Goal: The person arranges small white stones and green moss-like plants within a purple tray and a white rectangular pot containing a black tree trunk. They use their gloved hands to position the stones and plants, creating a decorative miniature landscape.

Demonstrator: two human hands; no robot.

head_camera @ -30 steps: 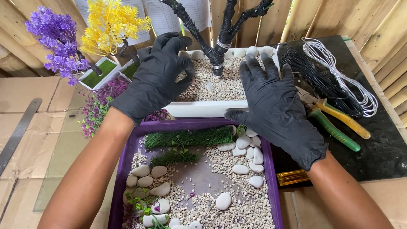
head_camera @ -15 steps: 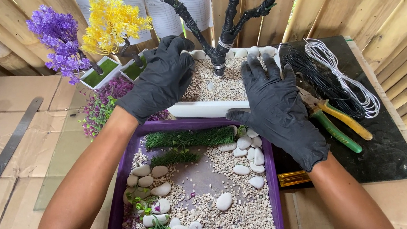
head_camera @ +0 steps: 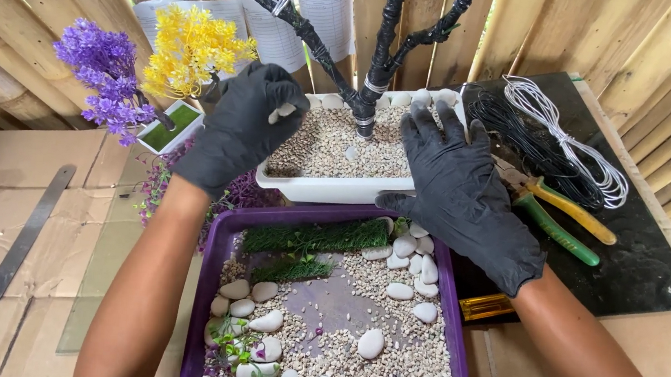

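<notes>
Both my hands wear black gloves. My left hand (head_camera: 239, 126) hovers over the left end of a white rectangular planter (head_camera: 336, 187) filled with gravel and pinches a small white pebble (head_camera: 283, 112) at its fingertips. My right hand (head_camera: 462, 188) is spread flat, fingers apart, over the planter's right end, holding nothing. A dark wrapped tree trunk (head_camera: 378, 70) rises from the gravel between the hands. In front stands a purple tray (head_camera: 207, 283) with gravel, white stones (head_camera: 415, 258) and strips of green fake grass (head_camera: 318, 236).
Yellow (head_camera: 194, 44) and purple (head_camera: 101, 68) artificial flowers stand at the left. Coils of black and white wire (head_camera: 557, 140) and green-and-yellow-handled pliers (head_camera: 562, 218) lie on a dark mat at the right. A metal ruler (head_camera: 8, 264) lies on cardboard at the left. Bamboo walls surround.
My left hand has lifted off the planter's left end and curled around a white pebble. My right hand has spread its fingers and shifted slightly over the planter.
</notes>
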